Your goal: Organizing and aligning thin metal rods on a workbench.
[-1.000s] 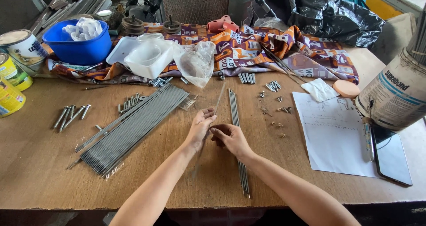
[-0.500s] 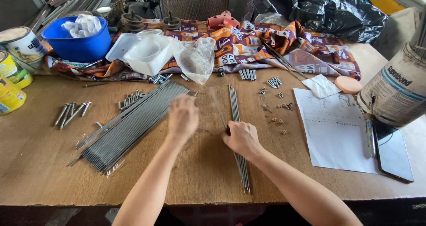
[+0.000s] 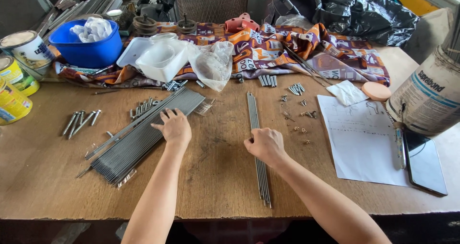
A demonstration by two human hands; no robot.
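My left hand (image 3: pixel 173 127) lies with fingers spread on the upper end of a large pile of thin grey metal rods (image 3: pixel 134 143), which runs diagonally across the left of the wooden table (image 3: pixel 215 177). My right hand (image 3: pixel 265 146) rests with curled fingers on a small straight bundle of the same rods (image 3: pixel 252 112). That bundle runs from the table's middle toward the front edge. Both forearms reach in from the bottom of the view.
Loose bolts (image 3: pixel 79 122) lie left of the pile, and small nuts (image 3: pixel 302 128) right of the bundle. At the back, a patterned cloth (image 3: pixel 287 47) carries a blue bowl (image 3: pixel 86 50), white tubs (image 3: pixel 160 59) and a plastic bag (image 3: pixel 213 64). Paint cans (image 3: pixel 21 57) stand left. A paper sheet (image 3: pixel 364 138), pen (image 3: pixel 398 146), phone (image 3: pixel 424 162) and large can (image 3: pixel 426 95) are right.
My left hand has left the right hand at the table's middle and moved left and away onto the large rod pile. My right hand has settled on the small bundle.
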